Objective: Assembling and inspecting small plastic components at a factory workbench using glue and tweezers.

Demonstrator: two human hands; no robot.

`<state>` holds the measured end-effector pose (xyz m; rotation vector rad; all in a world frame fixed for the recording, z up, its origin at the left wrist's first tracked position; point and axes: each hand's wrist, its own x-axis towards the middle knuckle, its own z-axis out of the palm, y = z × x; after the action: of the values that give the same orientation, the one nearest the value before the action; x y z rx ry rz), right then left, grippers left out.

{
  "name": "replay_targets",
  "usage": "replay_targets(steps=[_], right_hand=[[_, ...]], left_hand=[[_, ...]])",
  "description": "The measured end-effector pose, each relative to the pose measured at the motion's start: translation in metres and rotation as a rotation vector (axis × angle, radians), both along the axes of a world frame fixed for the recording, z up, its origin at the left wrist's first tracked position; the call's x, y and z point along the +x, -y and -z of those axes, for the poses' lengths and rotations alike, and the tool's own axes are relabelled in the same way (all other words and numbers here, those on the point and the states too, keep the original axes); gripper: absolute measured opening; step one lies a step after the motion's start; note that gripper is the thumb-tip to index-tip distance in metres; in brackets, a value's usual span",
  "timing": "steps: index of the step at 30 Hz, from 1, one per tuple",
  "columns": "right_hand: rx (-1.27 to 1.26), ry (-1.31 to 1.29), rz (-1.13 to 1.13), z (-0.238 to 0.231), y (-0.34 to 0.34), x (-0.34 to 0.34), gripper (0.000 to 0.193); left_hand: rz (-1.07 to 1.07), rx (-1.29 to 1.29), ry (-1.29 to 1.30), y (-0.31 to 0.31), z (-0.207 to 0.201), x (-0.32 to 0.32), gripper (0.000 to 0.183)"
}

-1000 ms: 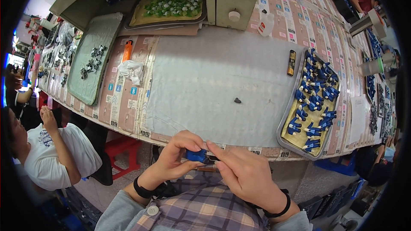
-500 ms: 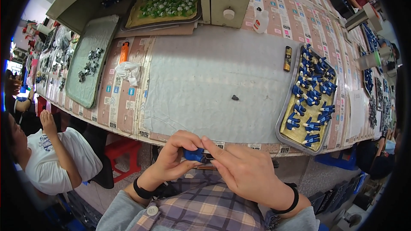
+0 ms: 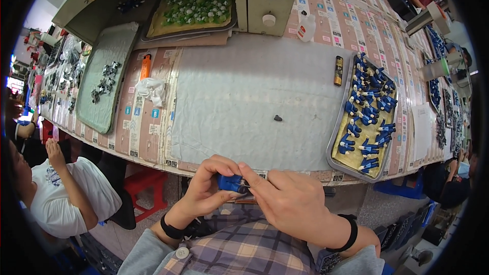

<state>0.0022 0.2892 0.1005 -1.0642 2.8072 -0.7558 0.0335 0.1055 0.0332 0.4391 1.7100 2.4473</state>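
Note:
My left hand is closed around a small blue figurine, held in front of my body at the table's near edge. Its dark end points toward the right hand. My right hand is pinched on a thin metal tool, whose tip meets the figurine's dark end. Most of the tool is covered by the fingers, so its kind does not show. Beyond both hands, a small dark piece lies on the grey-white sheet.
A tray of several blue-and-white figurines stands at right, beside a dark cylinder. Leftward are a crumpled cloth, an orange cutter and a green tray. A white bottle stands beside the metal cabinet. A person sits at left.
The figurine has turned slightly in my left hand, and the thin metal tool at its dark end sits at a different angle. Both hands stay almost in place.

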Motion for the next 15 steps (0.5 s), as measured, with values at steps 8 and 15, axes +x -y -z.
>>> replay_targets(steps=[8, 15], right_hand=[[0.114, -0.231, 0.003, -0.002, 0.003, -0.002, 0.041], [-0.079, 0.227, 0.062, -0.01, -0.004, -0.01, 0.038]], left_hand=[[-0.001, 0.044, 0.092, 0.001, -0.002, -0.002, 0.036], [0.006, 0.046, 0.125, 0.002, -0.004, -0.003, 0.036]])
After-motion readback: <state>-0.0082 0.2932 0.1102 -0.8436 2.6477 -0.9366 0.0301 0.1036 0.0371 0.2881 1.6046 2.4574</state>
